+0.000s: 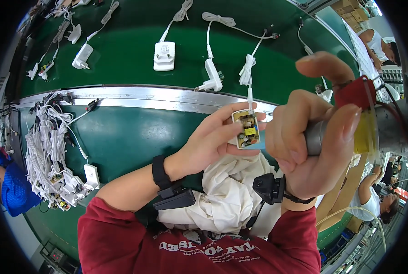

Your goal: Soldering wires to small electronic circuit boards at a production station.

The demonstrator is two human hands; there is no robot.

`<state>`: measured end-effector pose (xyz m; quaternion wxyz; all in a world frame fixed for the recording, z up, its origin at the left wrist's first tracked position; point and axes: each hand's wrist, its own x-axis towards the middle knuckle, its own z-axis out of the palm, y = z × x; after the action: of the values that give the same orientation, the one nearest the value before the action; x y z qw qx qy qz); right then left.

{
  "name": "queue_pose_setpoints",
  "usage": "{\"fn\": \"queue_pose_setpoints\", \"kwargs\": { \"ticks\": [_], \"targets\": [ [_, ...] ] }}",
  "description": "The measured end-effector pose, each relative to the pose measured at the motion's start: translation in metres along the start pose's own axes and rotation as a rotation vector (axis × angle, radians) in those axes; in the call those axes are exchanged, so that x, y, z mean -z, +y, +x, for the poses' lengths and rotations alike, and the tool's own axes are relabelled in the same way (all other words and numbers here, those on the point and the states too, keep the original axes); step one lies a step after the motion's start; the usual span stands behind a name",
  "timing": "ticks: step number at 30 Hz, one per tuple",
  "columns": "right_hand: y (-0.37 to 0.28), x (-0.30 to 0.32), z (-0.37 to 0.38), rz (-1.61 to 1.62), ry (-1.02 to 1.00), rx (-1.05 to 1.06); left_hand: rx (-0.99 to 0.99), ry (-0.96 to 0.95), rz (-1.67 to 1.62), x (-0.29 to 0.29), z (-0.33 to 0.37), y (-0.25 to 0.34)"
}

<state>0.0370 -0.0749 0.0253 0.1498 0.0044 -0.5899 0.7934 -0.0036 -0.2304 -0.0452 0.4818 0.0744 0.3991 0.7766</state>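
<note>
My left hand [217,132] holds a white power adapter [248,129] whose housing is open. Its circuit board shows a yellow-wrapped part among other components, and a white cable leaves its far end. Close to the camera, my right hand [311,137] is closed around a grey cylindrical tool [320,137]. A red block [356,93] and a yellow part [363,141] sit on that tool, and my index finger is raised above the block. The tool's front end lies behind my fingers, just right of the adapter. White cloth [226,187] lies under my hands.
Several white adapters with cables, one of them a plug adapter [164,57], lie on the green belt [135,41] beyond a metal rail [144,95]. A pile of cabled adapters [53,150] is at the left. Cardboard [338,192] stands at the right, with other people beyond.
</note>
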Motion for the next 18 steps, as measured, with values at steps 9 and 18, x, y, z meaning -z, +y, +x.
{"fn": "queue_pose_setpoints", "kwargs": {
  "ticks": [9,18],
  "targets": [
    [-0.007,-0.003,-0.002,0.089,0.018,0.047,-0.451,0.062,0.653,-0.007,0.053,0.02],
    [-0.01,-0.005,0.007,0.035,0.038,0.047,-0.28,0.305,1.057,-0.003,0.054,0.039]
  ]
}}
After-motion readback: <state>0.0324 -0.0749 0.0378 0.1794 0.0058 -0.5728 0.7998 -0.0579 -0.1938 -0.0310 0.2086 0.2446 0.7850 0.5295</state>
